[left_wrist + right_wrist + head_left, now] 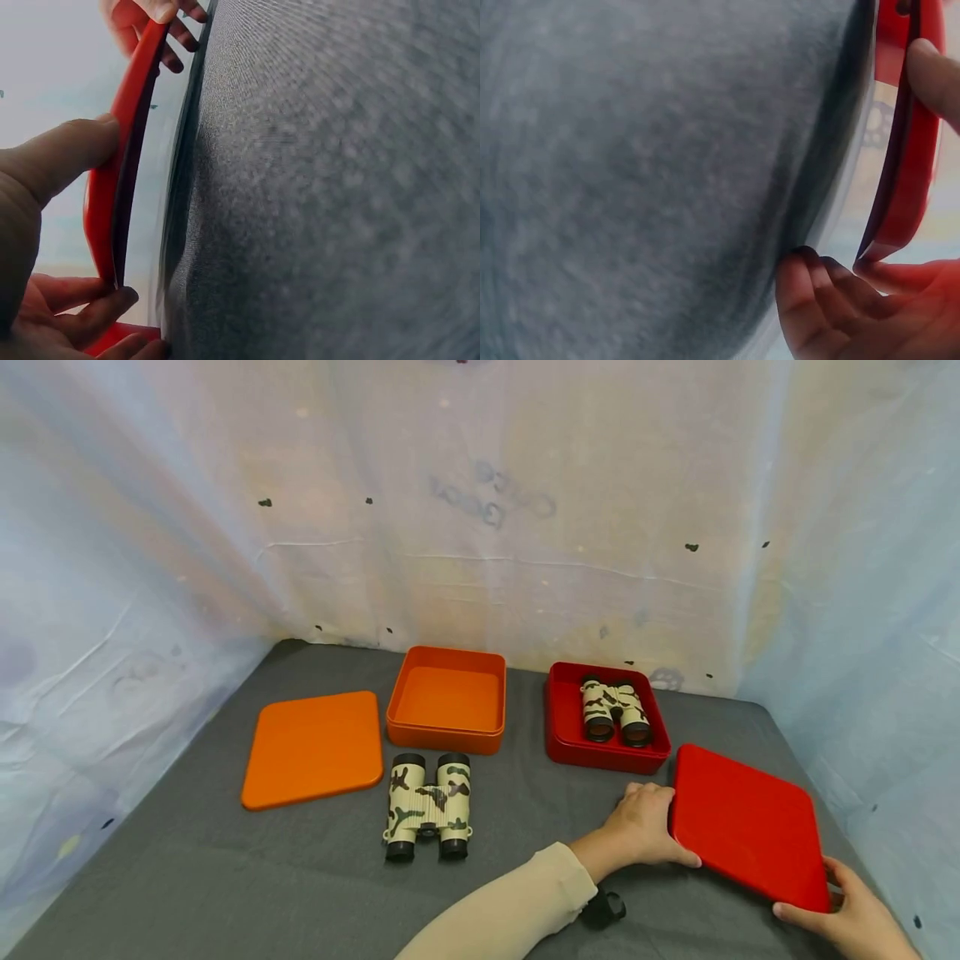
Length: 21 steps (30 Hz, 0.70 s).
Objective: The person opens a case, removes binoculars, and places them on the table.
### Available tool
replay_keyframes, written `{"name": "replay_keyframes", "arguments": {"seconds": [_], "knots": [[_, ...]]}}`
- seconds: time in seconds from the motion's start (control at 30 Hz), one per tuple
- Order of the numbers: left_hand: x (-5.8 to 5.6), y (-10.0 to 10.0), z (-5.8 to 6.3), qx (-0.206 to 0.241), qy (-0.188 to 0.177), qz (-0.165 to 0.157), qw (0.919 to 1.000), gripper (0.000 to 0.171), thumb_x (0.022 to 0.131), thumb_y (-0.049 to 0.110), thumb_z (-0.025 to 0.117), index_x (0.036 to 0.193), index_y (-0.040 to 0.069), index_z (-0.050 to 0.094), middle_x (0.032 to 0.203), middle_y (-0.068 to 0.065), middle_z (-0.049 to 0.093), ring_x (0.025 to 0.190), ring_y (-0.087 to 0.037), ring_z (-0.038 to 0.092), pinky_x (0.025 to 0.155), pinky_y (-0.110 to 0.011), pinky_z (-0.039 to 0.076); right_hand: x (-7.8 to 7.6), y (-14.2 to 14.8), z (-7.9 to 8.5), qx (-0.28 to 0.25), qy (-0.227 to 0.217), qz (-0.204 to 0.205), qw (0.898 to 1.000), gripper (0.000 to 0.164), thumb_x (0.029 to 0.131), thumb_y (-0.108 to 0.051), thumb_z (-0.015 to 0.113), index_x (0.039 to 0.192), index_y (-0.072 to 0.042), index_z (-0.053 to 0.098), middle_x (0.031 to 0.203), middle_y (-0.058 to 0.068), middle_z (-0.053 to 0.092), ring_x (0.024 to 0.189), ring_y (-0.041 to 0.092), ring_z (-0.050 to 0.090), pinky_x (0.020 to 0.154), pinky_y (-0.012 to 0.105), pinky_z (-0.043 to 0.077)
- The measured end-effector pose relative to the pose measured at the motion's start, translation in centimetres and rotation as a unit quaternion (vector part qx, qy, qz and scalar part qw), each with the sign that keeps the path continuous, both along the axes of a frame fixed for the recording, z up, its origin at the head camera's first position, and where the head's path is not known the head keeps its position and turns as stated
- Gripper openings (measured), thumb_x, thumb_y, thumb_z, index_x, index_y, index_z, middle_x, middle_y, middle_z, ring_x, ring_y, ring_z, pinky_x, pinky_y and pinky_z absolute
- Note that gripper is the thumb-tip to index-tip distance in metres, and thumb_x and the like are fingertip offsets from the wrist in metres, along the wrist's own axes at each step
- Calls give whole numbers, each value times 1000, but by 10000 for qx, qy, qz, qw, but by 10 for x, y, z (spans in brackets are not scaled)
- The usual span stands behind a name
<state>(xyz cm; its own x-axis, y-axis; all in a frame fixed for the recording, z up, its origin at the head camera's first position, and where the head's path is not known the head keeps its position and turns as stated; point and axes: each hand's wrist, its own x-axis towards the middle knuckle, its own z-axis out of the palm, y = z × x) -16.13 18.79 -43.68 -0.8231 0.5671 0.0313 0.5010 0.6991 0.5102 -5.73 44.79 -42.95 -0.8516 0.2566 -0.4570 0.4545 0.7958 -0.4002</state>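
Both hands hold a red square lid [750,827] at the right of the head view. My left hand [645,827] grips its left edge, thumb on the near side and fingers at the far corner. At the near right corner my right hand [843,906] pinches the lid between thumb and fingers. The wrist views show the lid [112,180] edge-on, with a gap between it and the grey cloth [652,172]. Just beyond my left hand stands a red box [562,727], and camouflage binoculars [615,710] lie inside it.
An orange open box [450,693] with nothing in it stands left of the red one. Further left lies an orange lid [315,747]. Another pair of camouflage binoculars [429,806] lies in front of the orange box. Pale curtains [480,527] enclose the table.
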Motion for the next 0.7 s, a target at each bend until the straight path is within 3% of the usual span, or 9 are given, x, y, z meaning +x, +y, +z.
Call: {"name": "replay_keyframes", "arguments": {"seconds": [0.23, 0.57, 0.7], "knots": [[0, 2, -1, 13, -346, 442, 9984, 85, 60, 59, 85, 133, 27, 54, 122, 15, 58, 107, -4, 49, 86, -11, 41, -1, -6, -1, 173, -53, 48, 9998, 118, 81, -53, 71, 136, 29, 5, 126, 50, 30, 102, 53, 51, 78, 50, 52], [3, 3, -1, -96, -633, 868, 9942, 85, 55, 56, 88, 131, 32, 57, 124, 17, 56, 111, -5, 44, 86, -12, 41, -5, -11, -3, 329, -8, 80, 9994, 119, 77, -55, 73, 135, 29, 11, 119, 48, 38, 89, 39, 57, 72, 46, 52], [3, 1, -4, 51, -743, 1064, 9915, 81, 53, 54, 90, 125, 33, 61, 119, 19, 56, 112, -5, 44, 88, -13, 41, -5, -10, -4, 185, -12, 183, 9997, 115, 82, -54, 69, 137, 28, 9, 125, 49, 34, 98, 48, 55, 75, 48, 52]]}}
